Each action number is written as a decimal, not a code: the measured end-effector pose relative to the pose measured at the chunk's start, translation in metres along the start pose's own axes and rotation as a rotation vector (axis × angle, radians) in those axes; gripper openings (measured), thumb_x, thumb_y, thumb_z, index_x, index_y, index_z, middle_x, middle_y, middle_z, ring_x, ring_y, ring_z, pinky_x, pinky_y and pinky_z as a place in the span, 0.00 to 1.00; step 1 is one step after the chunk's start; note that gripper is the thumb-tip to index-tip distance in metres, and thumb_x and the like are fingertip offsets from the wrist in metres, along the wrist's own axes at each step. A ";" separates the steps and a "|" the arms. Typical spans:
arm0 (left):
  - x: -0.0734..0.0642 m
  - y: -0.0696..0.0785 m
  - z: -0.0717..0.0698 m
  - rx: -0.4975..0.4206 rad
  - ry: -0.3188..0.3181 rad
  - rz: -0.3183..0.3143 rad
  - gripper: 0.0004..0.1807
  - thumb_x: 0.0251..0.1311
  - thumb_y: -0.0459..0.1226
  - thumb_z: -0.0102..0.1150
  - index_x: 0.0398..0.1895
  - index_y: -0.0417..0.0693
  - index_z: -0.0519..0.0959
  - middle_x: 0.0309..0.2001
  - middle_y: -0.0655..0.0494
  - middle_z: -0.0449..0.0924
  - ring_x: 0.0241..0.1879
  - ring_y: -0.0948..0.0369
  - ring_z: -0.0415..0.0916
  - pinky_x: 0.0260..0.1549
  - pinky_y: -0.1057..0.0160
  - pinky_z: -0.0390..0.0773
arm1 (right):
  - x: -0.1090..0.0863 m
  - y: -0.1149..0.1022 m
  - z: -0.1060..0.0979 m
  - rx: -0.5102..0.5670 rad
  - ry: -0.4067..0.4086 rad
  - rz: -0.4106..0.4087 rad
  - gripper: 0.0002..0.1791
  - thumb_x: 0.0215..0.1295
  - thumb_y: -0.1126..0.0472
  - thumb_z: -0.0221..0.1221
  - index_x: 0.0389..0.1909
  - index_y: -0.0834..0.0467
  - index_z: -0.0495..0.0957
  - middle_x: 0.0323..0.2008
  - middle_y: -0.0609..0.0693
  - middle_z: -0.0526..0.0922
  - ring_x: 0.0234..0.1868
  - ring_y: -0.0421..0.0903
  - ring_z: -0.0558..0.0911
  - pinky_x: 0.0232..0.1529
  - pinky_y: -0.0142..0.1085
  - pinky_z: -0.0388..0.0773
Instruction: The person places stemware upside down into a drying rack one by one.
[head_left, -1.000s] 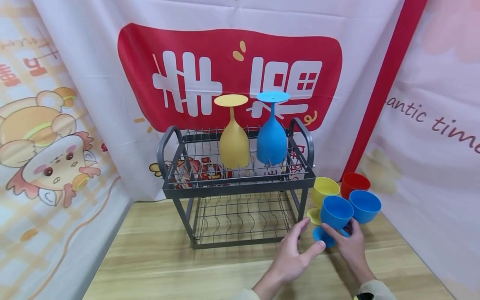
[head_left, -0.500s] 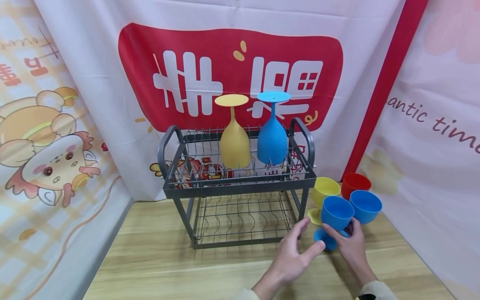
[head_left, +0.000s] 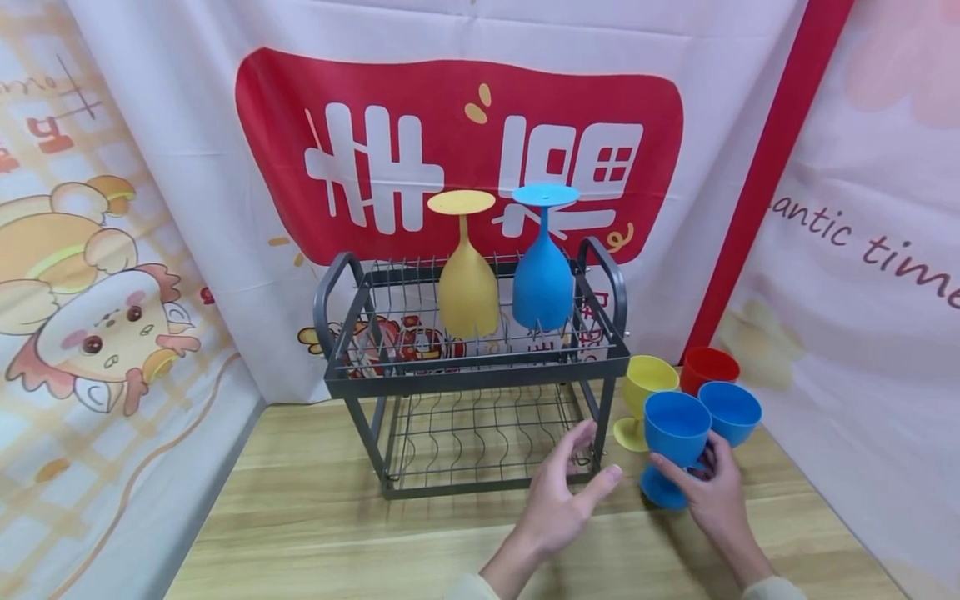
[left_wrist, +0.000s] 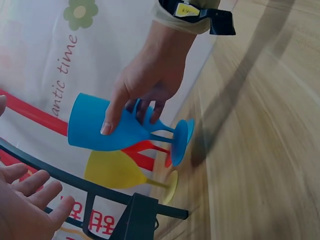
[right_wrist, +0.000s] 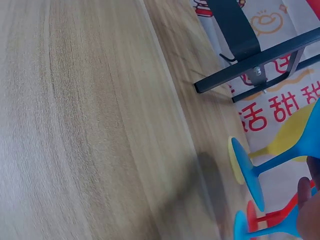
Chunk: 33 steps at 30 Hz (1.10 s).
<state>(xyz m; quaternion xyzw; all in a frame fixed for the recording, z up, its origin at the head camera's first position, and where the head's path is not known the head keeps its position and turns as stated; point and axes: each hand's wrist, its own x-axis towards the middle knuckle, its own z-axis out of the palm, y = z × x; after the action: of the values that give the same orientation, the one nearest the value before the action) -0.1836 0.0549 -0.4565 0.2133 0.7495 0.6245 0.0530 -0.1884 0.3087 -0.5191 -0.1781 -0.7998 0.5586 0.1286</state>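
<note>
Right hand [head_left: 716,492]: thumb and fingers curled round the bowl of a blue goblet [head_left: 677,429]; dark wristband [left_wrist: 222,22] above the cuff. Goblet: rim up, roughly upright, to the right of the rack and in front of the other goblets; whether its foot touches the table cannot be told.

Left hand [head_left: 555,504]: grip wide, thumb well apart from the fingers, near the rack's front right corner.

Behind the held piece: yellow goblet [head_left: 648,383], red goblet [head_left: 710,369] and second blue goblet [head_left: 731,412], all rim up.

Two-tier dish rack [head_left: 480,382], dark frame, on a wood-grain tabletop [head_left: 337,542]. Upper tier: yellow wine glass [head_left: 468,296] and blue wine glass [head_left: 543,287], side by side, inverted.

Rear: printed fabric backdrop [head_left: 375,33], white with red panel.
</note>
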 end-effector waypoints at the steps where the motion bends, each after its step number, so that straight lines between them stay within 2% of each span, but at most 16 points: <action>1: 0.000 0.001 -0.002 0.002 0.006 0.008 0.38 0.71 0.57 0.62 0.81 0.68 0.63 0.78 0.63 0.70 0.76 0.57 0.68 0.72 0.59 0.72 | -0.001 -0.001 -0.001 -0.004 -0.001 -0.008 0.61 0.64 0.39 0.72 0.86 0.53 0.45 0.83 0.63 0.57 0.80 0.69 0.60 0.75 0.72 0.64; 8: -0.002 0.007 -0.021 0.009 0.065 0.067 0.37 0.71 0.55 0.63 0.80 0.62 0.65 0.76 0.60 0.72 0.75 0.54 0.70 0.71 0.57 0.72 | -0.008 -0.014 -0.003 -0.050 -0.001 -0.126 0.57 0.65 0.44 0.74 0.84 0.54 0.49 0.81 0.65 0.61 0.78 0.70 0.63 0.72 0.75 0.65; 19: -0.010 0.022 -0.039 0.091 0.104 0.050 0.41 0.67 0.59 0.66 0.80 0.71 0.62 0.76 0.67 0.71 0.73 0.59 0.70 0.72 0.54 0.74 | -0.027 -0.036 -0.005 -0.199 0.048 -0.344 0.56 0.56 0.51 0.80 0.80 0.52 0.59 0.73 0.63 0.71 0.68 0.68 0.72 0.64 0.81 0.68; 22: -0.012 0.024 -0.043 0.123 0.107 0.068 0.43 0.65 0.59 0.67 0.81 0.70 0.61 0.76 0.66 0.70 0.73 0.59 0.70 0.72 0.52 0.76 | -0.031 -0.046 -0.005 -0.240 0.068 -0.455 0.56 0.50 0.54 0.83 0.78 0.53 0.63 0.71 0.62 0.75 0.66 0.67 0.75 0.61 0.81 0.71; 28: -0.015 0.024 -0.051 0.182 0.108 0.123 0.46 0.64 0.59 0.69 0.82 0.69 0.60 0.77 0.63 0.70 0.74 0.54 0.70 0.70 0.44 0.77 | -0.038 -0.060 0.000 -0.335 0.117 -0.738 0.57 0.35 0.61 0.88 0.72 0.56 0.72 0.64 0.60 0.81 0.61 0.64 0.79 0.53 0.77 0.78; 33: -0.016 0.022 -0.057 0.196 0.096 0.132 0.47 0.62 0.57 0.72 0.82 0.69 0.60 0.77 0.62 0.70 0.74 0.53 0.71 0.68 0.47 0.79 | -0.042 -0.068 0.006 -0.404 0.107 -0.897 0.59 0.27 0.60 0.91 0.69 0.55 0.75 0.62 0.55 0.83 0.61 0.55 0.79 0.54 0.67 0.82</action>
<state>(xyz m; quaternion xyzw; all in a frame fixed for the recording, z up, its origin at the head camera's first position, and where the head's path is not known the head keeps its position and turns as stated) -0.1828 -0.0003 -0.4258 0.2363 0.7928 0.5600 -0.0451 -0.1627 0.2642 -0.4576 0.1337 -0.8822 0.2722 0.3601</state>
